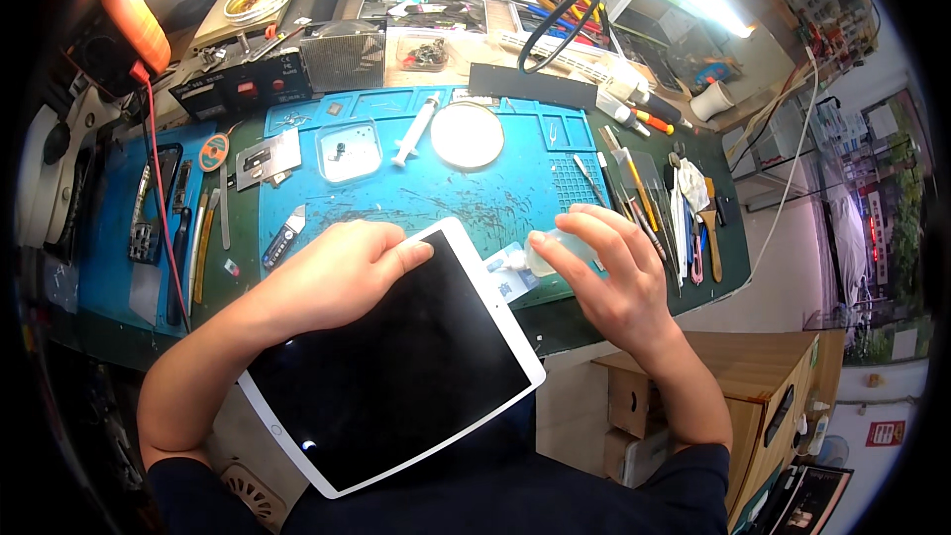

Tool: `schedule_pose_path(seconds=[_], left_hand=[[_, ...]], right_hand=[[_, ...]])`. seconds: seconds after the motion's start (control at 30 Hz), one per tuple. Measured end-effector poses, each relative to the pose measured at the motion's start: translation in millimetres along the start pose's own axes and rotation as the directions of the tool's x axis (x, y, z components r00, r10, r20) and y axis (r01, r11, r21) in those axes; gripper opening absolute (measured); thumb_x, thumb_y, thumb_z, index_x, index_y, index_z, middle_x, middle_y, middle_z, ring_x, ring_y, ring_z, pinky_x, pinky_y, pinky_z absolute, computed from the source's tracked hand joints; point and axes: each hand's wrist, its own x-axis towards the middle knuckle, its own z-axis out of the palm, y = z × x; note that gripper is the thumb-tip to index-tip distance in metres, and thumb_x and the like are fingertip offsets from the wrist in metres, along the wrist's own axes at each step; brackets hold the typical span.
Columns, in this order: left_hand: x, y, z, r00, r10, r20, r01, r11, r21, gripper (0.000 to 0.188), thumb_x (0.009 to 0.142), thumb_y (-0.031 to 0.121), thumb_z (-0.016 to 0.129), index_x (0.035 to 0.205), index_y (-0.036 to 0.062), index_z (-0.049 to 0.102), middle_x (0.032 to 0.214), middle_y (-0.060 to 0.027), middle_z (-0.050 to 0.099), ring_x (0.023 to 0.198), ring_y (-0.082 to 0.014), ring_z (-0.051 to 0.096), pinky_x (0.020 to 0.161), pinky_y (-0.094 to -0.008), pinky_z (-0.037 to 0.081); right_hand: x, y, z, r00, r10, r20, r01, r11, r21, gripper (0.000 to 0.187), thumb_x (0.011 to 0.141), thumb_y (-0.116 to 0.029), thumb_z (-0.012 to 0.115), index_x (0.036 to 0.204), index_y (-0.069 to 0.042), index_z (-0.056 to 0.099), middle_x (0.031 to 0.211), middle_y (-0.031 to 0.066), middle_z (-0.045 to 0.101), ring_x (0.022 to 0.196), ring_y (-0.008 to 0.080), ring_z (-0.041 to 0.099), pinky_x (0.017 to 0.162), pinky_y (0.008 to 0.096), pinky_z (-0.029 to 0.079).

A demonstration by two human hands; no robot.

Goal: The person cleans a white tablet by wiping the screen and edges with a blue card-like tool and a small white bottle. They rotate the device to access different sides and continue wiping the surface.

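A white-framed tablet with a dark screen lies tilted over the bench's near edge, toward my body. My left hand is closed on its far left edge, thumb on the glass. Between the fingers of my right hand is a translucent squeeze bottle, its white nozzle pointing at the tablet's right edge. Under that nozzle a blue-and-white card sticks out beside the tablet's edge; how far it goes in is hidden. Some of the bottle is behind my fingers.
The blue work mat carries a syringe, a round white dish, a clear tray and a utility knife. Tweezers, brushes and screwdrivers stand along the right. A red cable hangs at left; a wooden cabinet is at lower right.
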Motion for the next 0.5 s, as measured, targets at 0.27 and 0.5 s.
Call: schedule_pose_path(seconds=[0.27,0.5], left_hand=[[1,-7,2,0.999,0.04,-0.02,-0.04,0.999,-0.014,0.051,0.11,0.039,0.055,0.088,-0.007,0.062,0.073,-0.0174,0.06,0.071,-0.0283,0.059,0.07,-0.0433,0.049],[2,-6,2,0.999,0.047,-0.015,-0.047,0.999,0.005,0.053,0.11,0.04,0.055,0.086,-0.0069,0.06,0.072,-0.0163,0.058,0.069,-0.0275,0.056,0.069,-0.0433,0.049]], right_hand=[[-7,-3,-8,0.999,-0.027,-0.016,0.028,1.0,0.008,0.047,0.079,-0.002,0.077,0.123,-0.018,0.076,0.12,0.0039,0.065,0.113,0.0209,0.067,0.089,0.0331,0.057],[-8,-3,-11,0.999,-0.035,-0.023,0.035,0.999,-0.008,0.047,0.078,-0.003,0.078,0.123,-0.017,0.077,0.119,0.0046,0.065,0.112,0.0213,0.067,0.089,0.0334,0.057]])
